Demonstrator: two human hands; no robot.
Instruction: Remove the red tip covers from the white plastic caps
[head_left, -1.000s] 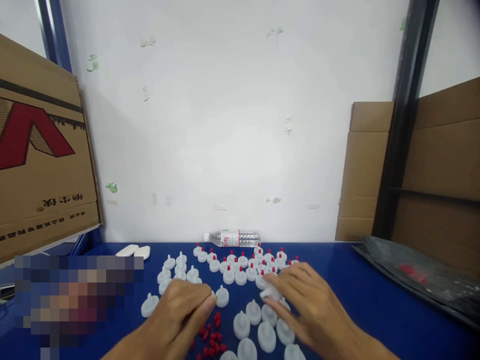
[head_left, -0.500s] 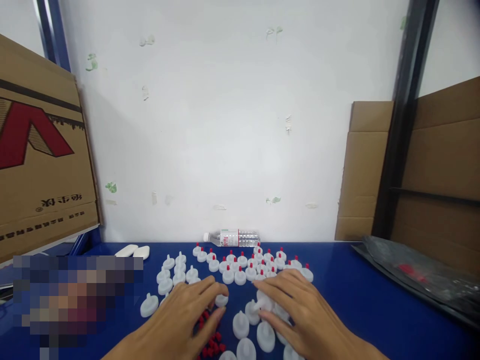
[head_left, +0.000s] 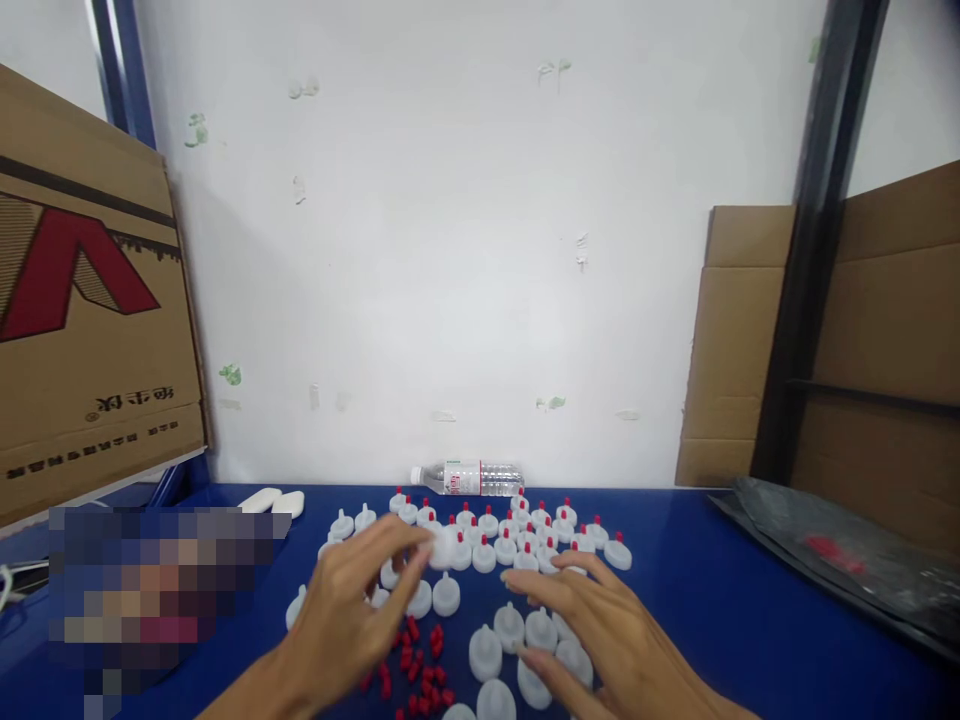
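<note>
My left hand (head_left: 360, 600) pinches a white nozzle cap (head_left: 441, 548) between thumb and fingertips. Motion blurs that cap, which is held just above the table. White nozzle caps without red tips (head_left: 446, 596) stand below and around this hand. My right hand (head_left: 600, 630) hovers with thumb and fingers apart and nothing between them, over another cluster of plain white caps (head_left: 486, 652), partly covering it. Small red tip covers (head_left: 427, 690) lie loose on the table between my hands. Beyond them stand several white caps with red tips fitted (head_left: 484, 553).
A clear water bottle (head_left: 469, 478) lies against the white wall. Two white oval objects (head_left: 287, 505) and a pixelated patch are at the left. A printed cardboard box (head_left: 97, 300) stands left; dark plastic bags (head_left: 847, 560) and cardboard (head_left: 735, 340) are at right.
My left hand has lifted and moved forward, with a white nozzle cap in its fingers. My right hand's fingers have spread apart over its cluster. The view has shifted slightly.
</note>
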